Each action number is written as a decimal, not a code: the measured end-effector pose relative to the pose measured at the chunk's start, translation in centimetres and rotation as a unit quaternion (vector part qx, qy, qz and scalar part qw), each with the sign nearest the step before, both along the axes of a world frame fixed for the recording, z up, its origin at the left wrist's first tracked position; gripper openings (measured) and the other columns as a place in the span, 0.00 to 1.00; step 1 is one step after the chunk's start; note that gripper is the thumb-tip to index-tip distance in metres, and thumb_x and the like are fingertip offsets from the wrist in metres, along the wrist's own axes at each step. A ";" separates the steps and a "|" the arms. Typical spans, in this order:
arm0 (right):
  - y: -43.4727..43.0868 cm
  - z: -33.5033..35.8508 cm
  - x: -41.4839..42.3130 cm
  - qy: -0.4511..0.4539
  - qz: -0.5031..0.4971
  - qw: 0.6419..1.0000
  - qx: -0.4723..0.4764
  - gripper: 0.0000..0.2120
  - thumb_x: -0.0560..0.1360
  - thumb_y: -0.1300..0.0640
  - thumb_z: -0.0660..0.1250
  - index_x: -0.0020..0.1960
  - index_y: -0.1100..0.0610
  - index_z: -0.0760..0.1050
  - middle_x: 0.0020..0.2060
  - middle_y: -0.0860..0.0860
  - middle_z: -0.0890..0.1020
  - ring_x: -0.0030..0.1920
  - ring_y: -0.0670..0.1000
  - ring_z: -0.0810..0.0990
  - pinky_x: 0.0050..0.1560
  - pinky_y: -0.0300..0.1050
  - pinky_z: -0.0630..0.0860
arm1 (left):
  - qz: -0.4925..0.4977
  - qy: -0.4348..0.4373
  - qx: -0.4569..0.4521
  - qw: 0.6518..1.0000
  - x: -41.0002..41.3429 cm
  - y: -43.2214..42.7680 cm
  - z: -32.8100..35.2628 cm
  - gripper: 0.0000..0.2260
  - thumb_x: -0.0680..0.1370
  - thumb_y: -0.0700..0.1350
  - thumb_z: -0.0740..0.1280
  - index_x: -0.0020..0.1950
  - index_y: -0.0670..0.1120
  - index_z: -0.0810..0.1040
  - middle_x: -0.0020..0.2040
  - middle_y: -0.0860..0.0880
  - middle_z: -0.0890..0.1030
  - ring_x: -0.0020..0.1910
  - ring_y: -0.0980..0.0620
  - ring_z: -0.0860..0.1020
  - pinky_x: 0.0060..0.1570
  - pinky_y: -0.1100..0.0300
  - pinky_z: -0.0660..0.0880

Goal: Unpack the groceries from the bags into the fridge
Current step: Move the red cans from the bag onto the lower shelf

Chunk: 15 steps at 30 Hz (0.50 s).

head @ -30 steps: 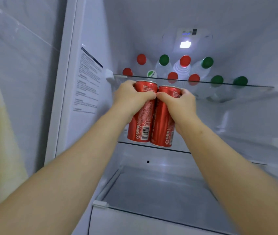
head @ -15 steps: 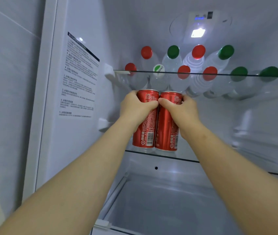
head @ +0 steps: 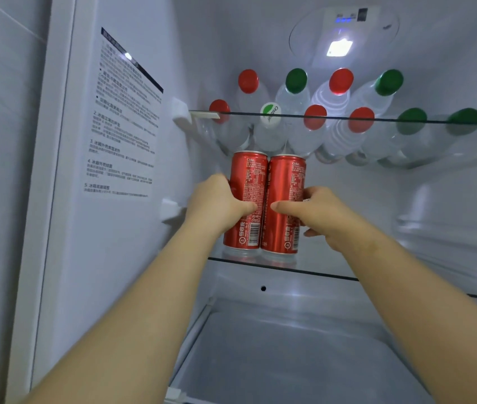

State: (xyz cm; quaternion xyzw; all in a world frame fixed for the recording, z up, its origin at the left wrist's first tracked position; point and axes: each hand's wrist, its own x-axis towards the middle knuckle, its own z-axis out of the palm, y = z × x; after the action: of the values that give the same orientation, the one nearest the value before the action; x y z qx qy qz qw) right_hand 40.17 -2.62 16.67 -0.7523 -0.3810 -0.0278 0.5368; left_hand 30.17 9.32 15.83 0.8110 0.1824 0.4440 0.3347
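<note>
Two tall red cola cans stand side by side at the left of a glass fridge shelf (head: 327, 274). My left hand (head: 216, 204) grips the left can (head: 248, 182) round its middle. My right hand (head: 317, 212) grips the right can (head: 285, 185) at the same height, thumb across its front. Both cans are upright and touch each other, with their bases on the glass.
Above, a second glass shelf (head: 406, 121) carries several clear water bottles (head: 295, 97) with red and green caps. A label sheet (head: 123, 123) is on the left inner wall. A lower shelf (head: 289, 360) lies below. The fridge lamp (head: 339, 48) shines at the top.
The cans have come down onto the glass shelf, and both hands have slid from the can tops down to their middles. The view has moved closer in.
</note>
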 end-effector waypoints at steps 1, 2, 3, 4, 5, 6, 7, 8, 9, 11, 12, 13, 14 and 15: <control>0.4 0.1 0.3 -0.005 -0.009 1.000 -0.012 0.19 0.70 0.53 0.72 0.57 0.53 0.70 0.45 0.48 0.76 0.46 0.49 0.75 0.48 0.47 0.71 | 0.008 0.009 0.002 1.000 0.6 0.3 0.1 0.22 0.69 0.47 0.75 0.59 0.42 0.73 0.53 0.45 0.79 0.51 0.43 0.79 0.52 0.46 0.78; 0.9 0.3 0.7 -0.009 -0.020 0.999 -0.024 0.21 0.70 0.52 0.72 0.60 0.54 0.70 0.48 0.49 0.76 0.47 0.50 0.74 0.48 0.47 0.71 | 0.013 0.018 0.002 1.000 1.2 0.5 0.2 0.22 0.69 0.47 0.75 0.59 0.42 0.73 0.54 0.44 0.79 0.51 0.43 0.79 0.52 0.47 0.78; 1.3 0.5 1.0 -0.013 -0.031 0.999 -0.034 0.23 0.70 0.52 0.72 0.62 0.56 0.70 0.50 0.51 0.77 0.48 0.51 0.74 0.48 0.47 0.72 | 0.016 0.025 0.002 1.000 1.8 0.8 0.4 0.21 0.69 0.47 0.75 0.58 0.42 0.73 0.54 0.44 0.79 0.51 0.43 0.79 0.52 0.47 0.78; 1.8 0.6 1.5 -0.014 -0.040 0.998 -0.041 0.24 0.70 0.52 0.72 0.63 0.57 0.70 0.53 0.53 0.78 0.48 0.51 0.74 0.48 0.47 0.72 | 0.017 0.033 0.003 0.999 2.5 1.1 0.5 0.20 0.70 0.46 0.75 0.57 0.42 0.73 0.54 0.44 0.79 0.51 0.43 0.79 0.52 0.48 0.78; 2.2 0.8 1.9 -0.015 -0.047 0.998 -0.047 0.25 0.70 0.53 0.73 0.64 0.58 0.70 0.54 0.54 0.78 0.48 0.52 0.74 0.48 0.48 0.72 | 0.018 0.044 0.006 0.999 3.1 1.3 0.7 0.20 0.70 0.46 0.75 0.57 0.42 0.73 0.54 0.43 0.79 0.51 0.43 0.79 0.52 0.49 0.78; 2.6 1.0 2.3 -0.016 -0.053 0.997 -0.055 0.25 0.71 0.53 0.73 0.63 0.58 0.70 0.54 0.55 0.78 0.48 0.52 0.74 0.48 0.48 0.72 | 0.021 0.055 0.008 0.998 3.7 1.5 0.9 0.20 0.71 0.46 0.74 0.57 0.42 0.73 0.54 0.43 0.79 0.51 0.44 0.79 0.51 0.51 0.78; 2.9 1.1 2.8 -0.018 -0.058 0.996 -0.065 0.24 0.71 0.53 0.73 0.63 0.58 0.71 0.53 0.55 0.78 0.48 0.52 0.74 0.48 0.48 0.73 | 0.023 0.067 0.007 0.997 4.4 1.8 1.1 0.20 0.71 0.46 0.74 0.58 0.42 0.72 0.55 0.43 0.78 0.51 0.43 0.79 0.51 0.51 0.78; 3.3 1.3 3.2 -0.022 -0.062 0.995 -0.075 0.23 0.71 0.54 0.73 0.62 0.58 0.71 0.51 0.55 0.78 0.48 0.53 0.75 0.47 0.48 0.73 | 0.023 0.077 0.002 0.997 5.0 2.0 1.2 0.21 0.71 0.46 0.74 0.59 0.41 0.71 0.55 0.43 0.78 0.51 0.43 0.79 0.50 0.51 0.78; 3.7 1.5 3.7 -0.023 -0.066 0.994 -0.082 0.22 0.70 0.54 0.73 0.61 0.58 0.71 0.50 0.55 0.78 0.47 0.53 0.76 0.46 0.47 0.73 | 0.021 0.087 -0.004 0.996 5.6 2.2 1.4 0.22 0.71 0.45 0.74 0.59 0.41 0.70 0.55 0.42 0.77 0.51 0.43 0.79 0.50 0.51 0.78; 4.5 1.8 4.8 -0.019 -0.076 0.993 -0.094 0.21 0.70 0.56 0.73 0.60 0.59 0.72 0.49 0.56 0.78 0.46 0.54 0.78 0.44 0.47 0.76 | 0.015 0.107 -0.013 0.994 6.9 2.8 1.9 0.23 0.70 0.45 0.75 0.60 0.41 0.70 0.56 0.42 0.77 0.52 0.42 0.79 0.51 0.50 0.78; 5.0 2.0 5.3 -0.016 -0.082 0.991 -0.102 0.21 0.70 0.56 0.73 0.60 0.60 0.72 0.49 0.57 0.79 0.46 0.55 0.79 0.45 0.47 0.77 | 0.012 0.121 -0.014 0.992 7.4 3.1 2.1 0.22 0.71 0.44 0.74 0.60 0.41 0.70 0.56 0.42 0.77 0.53 0.42 0.79 0.52 0.50 0.78; 5.4 2.2 5.8 -0.014 -0.085 0.990 -0.113 0.21 0.70 0.56 0.73 0.60 0.60 0.71 0.50 0.58 0.79 0.45 0.55 0.79 0.45 0.47 0.78 | 0.009 0.136 -0.015 0.991 7.9 3.5 2.5 0.21 0.71 0.44 0.74 0.60 0.41 0.70 0.56 0.42 0.77 0.53 0.42 0.79 0.52 0.49 0.78; 5.9 2.4 6.3 -0.011 -0.086 0.988 -0.124 0.21 0.71 0.56 0.73 0.60 0.61 0.71 0.50 0.59 0.79 0.44 0.56 0.80 0.45 0.47 0.79 | 0.005 0.151 -0.019 0.988 8.4 3.9 2.8 0.20 0.71 0.43 0.74 0.60 0.40 0.71 0.56 0.41 0.78 0.53 0.42 0.79 0.53 0.49 0.78; 6.3 2.6 6.8 -0.008 -0.086 0.987 -0.135 0.21 0.71 0.56 0.73 0.60 0.62 0.71 0.50 0.60 0.79 0.44 0.56 0.80 0.46 0.48 0.79 | 0.000 0.168 -0.023 0.986 8.9 4.3 3.2 0.20 0.72 0.42 0.73 0.60 0.39 0.72 0.57 0.41 0.78 0.53 0.41 0.79 0.53 0.48 0.78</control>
State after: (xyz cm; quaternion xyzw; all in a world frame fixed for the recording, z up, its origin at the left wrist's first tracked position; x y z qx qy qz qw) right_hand 46.99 3.71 19.26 -0.8477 -0.3194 -0.0283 0.4225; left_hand 39.04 13.65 19.02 0.8661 0.2461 0.2976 0.3174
